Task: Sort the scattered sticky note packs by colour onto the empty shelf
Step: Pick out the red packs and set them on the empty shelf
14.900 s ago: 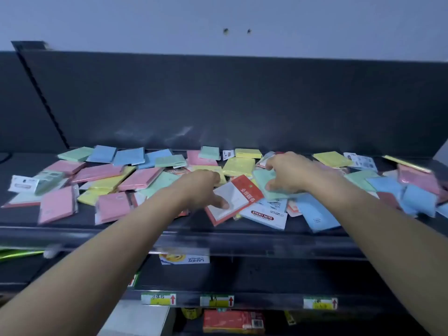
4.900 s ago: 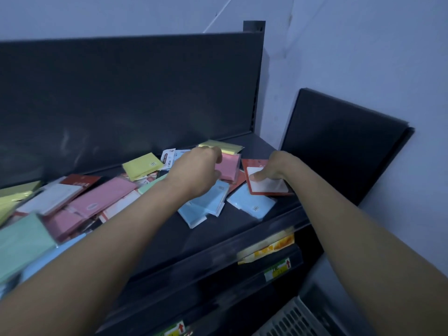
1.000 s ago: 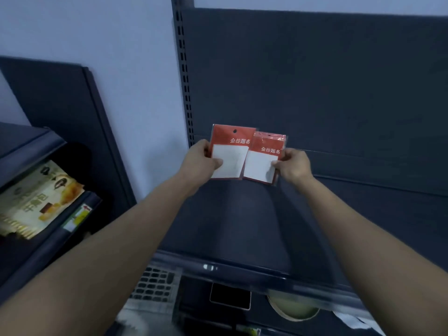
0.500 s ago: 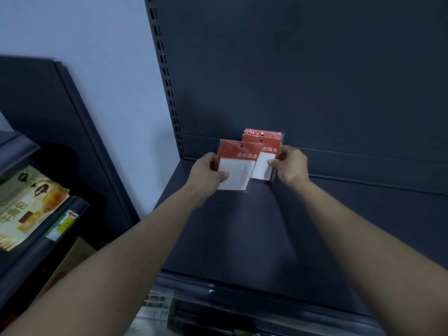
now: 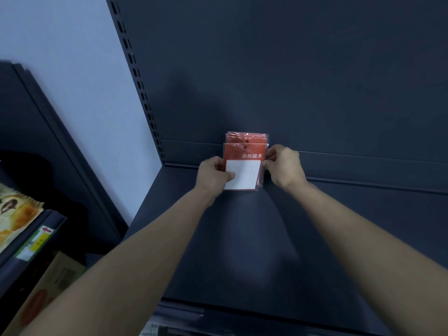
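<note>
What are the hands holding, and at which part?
The front red pack: the left hand pinches its left edge, thumb on the white pad; the right hand grips its right edge.

Dim, bluish, even light. The wall [image 5: 72, 93] at upper left is brightest. The dark shelf [image 5: 242, 263] carries soft shadows at centre and a pale sheen below. Small glints on the wrapping of the red packs [image 5: 244, 151]. Straight lines bow toward the frame edges; the lower corners blur.
</note>
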Tool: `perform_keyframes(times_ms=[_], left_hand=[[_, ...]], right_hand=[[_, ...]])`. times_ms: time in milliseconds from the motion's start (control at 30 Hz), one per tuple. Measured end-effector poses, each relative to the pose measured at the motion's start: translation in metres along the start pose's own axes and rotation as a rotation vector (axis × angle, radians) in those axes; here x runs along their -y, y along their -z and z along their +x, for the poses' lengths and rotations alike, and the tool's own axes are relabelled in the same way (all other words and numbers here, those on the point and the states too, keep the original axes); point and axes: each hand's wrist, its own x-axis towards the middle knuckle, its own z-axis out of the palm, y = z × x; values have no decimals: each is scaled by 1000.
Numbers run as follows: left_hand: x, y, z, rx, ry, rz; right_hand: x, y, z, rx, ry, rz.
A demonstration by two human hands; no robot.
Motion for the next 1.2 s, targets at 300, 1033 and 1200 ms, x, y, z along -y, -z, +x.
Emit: perform_keyframes(times_ms=[300,1033,1200], left_hand=[[5,-13,12,-103,-71,167],[-54,146,-70,-353,-374,693],[-51,268,-139,-601,-307,841]], right_hand=[[4,20,-13,-183,89,-91],[182,-3,-56,-92,594,-36],[293,-70,-101,83,752,123]])
